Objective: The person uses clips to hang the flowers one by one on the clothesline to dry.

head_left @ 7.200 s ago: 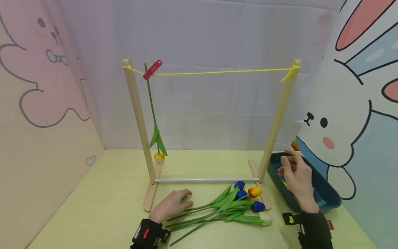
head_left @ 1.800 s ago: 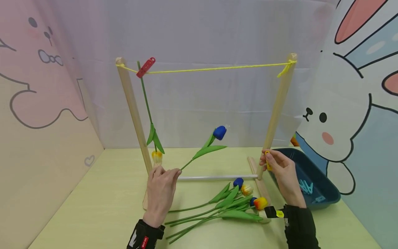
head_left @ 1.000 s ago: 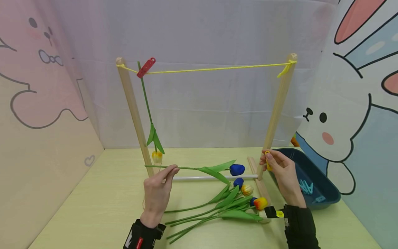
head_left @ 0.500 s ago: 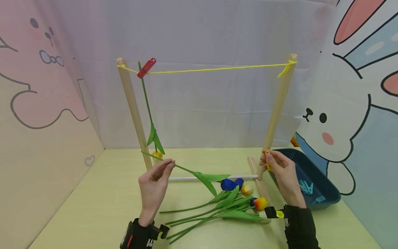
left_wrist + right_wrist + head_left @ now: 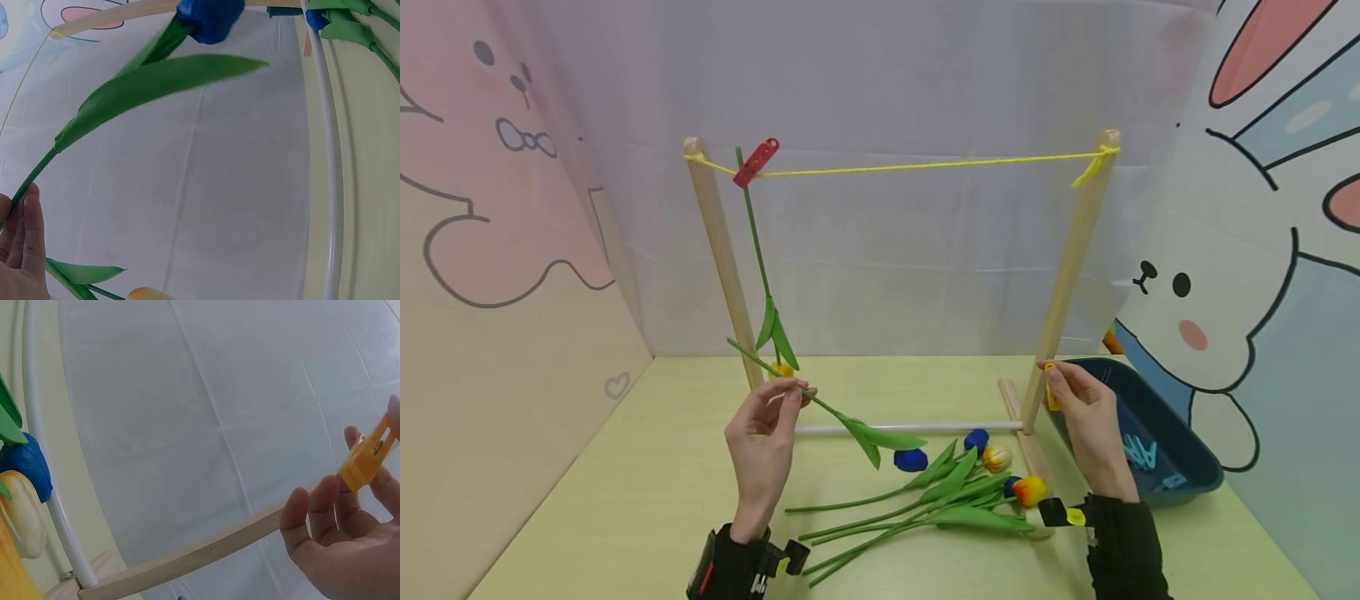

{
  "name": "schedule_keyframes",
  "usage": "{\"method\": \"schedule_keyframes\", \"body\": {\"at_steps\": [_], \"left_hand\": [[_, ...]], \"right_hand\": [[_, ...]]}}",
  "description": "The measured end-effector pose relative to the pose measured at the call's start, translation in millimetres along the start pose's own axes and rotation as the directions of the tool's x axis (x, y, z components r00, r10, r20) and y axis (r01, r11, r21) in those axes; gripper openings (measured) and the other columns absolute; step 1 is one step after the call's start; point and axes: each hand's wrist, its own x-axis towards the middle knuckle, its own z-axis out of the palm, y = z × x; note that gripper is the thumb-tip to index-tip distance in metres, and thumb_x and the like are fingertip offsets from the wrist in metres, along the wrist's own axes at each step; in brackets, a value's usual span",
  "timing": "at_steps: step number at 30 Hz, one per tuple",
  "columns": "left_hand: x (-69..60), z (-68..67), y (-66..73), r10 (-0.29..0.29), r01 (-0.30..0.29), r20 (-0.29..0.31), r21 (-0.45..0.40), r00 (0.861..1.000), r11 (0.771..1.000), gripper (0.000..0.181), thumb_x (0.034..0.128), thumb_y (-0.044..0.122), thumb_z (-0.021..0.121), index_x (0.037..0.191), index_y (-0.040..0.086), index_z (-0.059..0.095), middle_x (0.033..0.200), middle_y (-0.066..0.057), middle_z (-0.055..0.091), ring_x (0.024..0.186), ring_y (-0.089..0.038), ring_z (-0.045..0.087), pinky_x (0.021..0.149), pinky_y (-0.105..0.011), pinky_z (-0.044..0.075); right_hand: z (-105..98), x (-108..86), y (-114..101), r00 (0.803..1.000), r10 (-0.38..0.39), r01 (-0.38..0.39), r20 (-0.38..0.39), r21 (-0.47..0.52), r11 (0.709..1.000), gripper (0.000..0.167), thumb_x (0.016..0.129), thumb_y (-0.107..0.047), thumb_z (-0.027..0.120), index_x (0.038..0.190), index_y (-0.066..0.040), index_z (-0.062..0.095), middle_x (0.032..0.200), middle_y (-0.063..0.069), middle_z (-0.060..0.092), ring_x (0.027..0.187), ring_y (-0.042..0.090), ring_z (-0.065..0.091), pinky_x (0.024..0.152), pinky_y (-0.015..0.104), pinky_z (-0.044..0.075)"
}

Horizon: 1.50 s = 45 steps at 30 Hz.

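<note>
My left hand [image 5: 763, 446] pinches the green stem of a blue tulip [image 5: 910, 460] between thumb and fingers. The stem's bare end points up and left, while the bloom hangs lower at the right. In the left wrist view the tulip's long leaf [image 5: 144, 84] stretches in front of the white backdrop. At the right post, my right hand [image 5: 1090, 429] holds a yellow clothespin [image 5: 365, 459] by its handle end. A red clothespin [image 5: 756, 162] fixes another tulip [image 5: 758, 242] to the yellow string [image 5: 925, 167], its yellow bloom hanging down, partly hidden behind my left hand.
Two wooden posts, left [image 5: 718, 242] and right [image 5: 1071, 275], carry the string. A white rod [image 5: 910, 428] joins them low down. Several tulips [image 5: 955, 483] lie in front of it. A dark blue bin [image 5: 1195, 442] with light blue clothespins [image 5: 1140, 452] stands right.
My left hand has picked up the blue tulip and tipped it from bloom-up to bloom-down. My right hand has come from the bin with the yellow clothespin, then stayed almost still.
</note>
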Motion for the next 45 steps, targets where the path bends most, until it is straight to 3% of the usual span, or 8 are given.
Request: {"method": "schedule_keyframes", "body": {"at_steps": [7, 16, 22, 29, 34, 37, 40, 45], "left_hand": [[-3.5, -6.4, -17.8, 0.058, -0.053, 0.037, -0.108, 0.998, 0.993, 0.019, 0.0975, -0.008, 0.056, 0.116, -0.012, 0.056, 0.110, -0.013, 0.071, 0.094, -0.015, 0.074, 0.085, -0.024, 0.060], [-0.2, 2.8, -1.4, -0.024, 0.025, 0.010, -0.152, 1.000, 0.988, 0.019, 0.0966, -0.010, 0.057, 0.113, -0.016, 0.049, 0.107, 0.000, 0.074, 0.090, -0.012, 0.074, 0.085, -0.024, 0.060], [2.7, 7.2, 3.6, -0.028, 0.029, 0.009, -0.161, 1.000, 0.987, 0.013, 0.0956, -0.014, 0.056, 0.108, -0.015, 0.050, 0.105, 0.003, 0.075, 0.090, -0.010, 0.074, 0.086, -0.022, 0.060], [20.3, 13.5, 5.5, 0.032, -0.022, 0.065, -0.149, 0.997, 0.989, 0.019, 0.0960, -0.011, 0.058, 0.112, -0.017, 0.050, 0.109, 0.005, 0.074, 0.094, -0.012, 0.072, 0.092, -0.026, 0.058], [31.9, 18.6, 5.3, -0.001, 0.009, 0.073, -0.111, 0.997, 0.994, 0.019, 0.0962, -0.006, 0.061, 0.110, -0.015, 0.051, 0.106, 0.010, 0.076, 0.092, -0.010, 0.072, 0.090, -0.024, 0.058], [37.3, 19.7, 4.4, -0.019, 0.026, 0.067, -0.098, 0.998, 0.995, 0.020, 0.0955, -0.006, 0.062, 0.109, -0.017, 0.051, 0.104, 0.012, 0.076, 0.090, -0.008, 0.072, 0.088, -0.022, 0.059], [44.5, 20.2, 3.9, -0.030, 0.036, 0.063, -0.095, 0.998, 0.995, 0.020, 0.0951, -0.007, 0.062, 0.108, -0.017, 0.051, 0.101, 0.013, 0.076, 0.089, -0.005, 0.072, 0.086, -0.019, 0.059], [61.1, 21.2, 6.5, -0.047, 0.051, 0.070, -0.067, 0.996, 0.996, 0.022, 0.0958, -0.003, 0.063, 0.110, -0.016, 0.051, 0.101, 0.015, 0.075, 0.089, -0.003, 0.072, 0.087, -0.020, 0.059]], "right_hand": [[1, 0.1, 0, 1.000, 0.008, -0.008, -0.010, -0.028, 1.000, 0.029, 0.105, -0.019, 0.054, 0.124, 0.000, 0.064, 0.111, -0.017, 0.067, 0.105, 0.010, 0.051, 0.092, 0.012, 0.045], [5, 0.8, 4, 0.999, -0.035, 0.035, -0.023, -0.021, 0.999, 0.026, 0.103, -0.012, 0.056, 0.122, 0.003, 0.065, 0.107, -0.015, 0.071, 0.088, 0.010, 0.055, 0.077, 0.015, 0.050], [14, 6.3, 1, 0.998, -0.060, 0.060, -0.016, -0.028, 0.998, 0.025, 0.102, -0.011, 0.057, 0.121, 0.005, 0.065, 0.103, -0.014, 0.070, 0.082, 0.011, 0.054, 0.074, 0.016, 0.049], [37, 21.4, -16, 0.988, -0.153, 0.153, 0.016, 0.012, 0.988, 0.019, 0.100, -0.005, 0.060, 0.116, -0.002, 0.070, 0.095, -0.010, 0.072, 0.076, 0.011, 0.056, 0.071, 0.020, 0.049], [57, 33.4, -31, 0.975, -0.218, 0.217, 0.031, 0.033, 0.976, 0.018, 0.097, -0.001, 0.063, 0.113, -0.006, 0.070, 0.093, -0.011, 0.070, 0.075, 0.008, 0.058, 0.071, 0.016, 0.050], [71, 42.2, -40, 0.970, -0.236, 0.234, 0.052, 0.047, 0.971, 0.013, 0.095, -0.005, 0.068, 0.107, -0.010, 0.070, 0.096, -0.009, 0.069, 0.082, 0.004, 0.064, 0.078, 0.012, 0.055], [84, 51.3, -51, 0.964, -0.253, 0.249, 0.085, 0.057, 0.967, 0.010, 0.093, -0.008, 0.071, 0.103, -0.010, 0.068, 0.100, -0.009, 0.067, 0.092, 0.004, 0.069, 0.085, 0.016, 0.058], [105, 65.6, -73, 0.955, -0.271, 0.270, 0.121, 0.022, 0.963, 0.016, 0.093, 0.001, 0.068, 0.099, -0.014, 0.065, 0.101, -0.010, 0.065, 0.094, 0.005, 0.066, 0.078, 0.015, 0.058]]}}
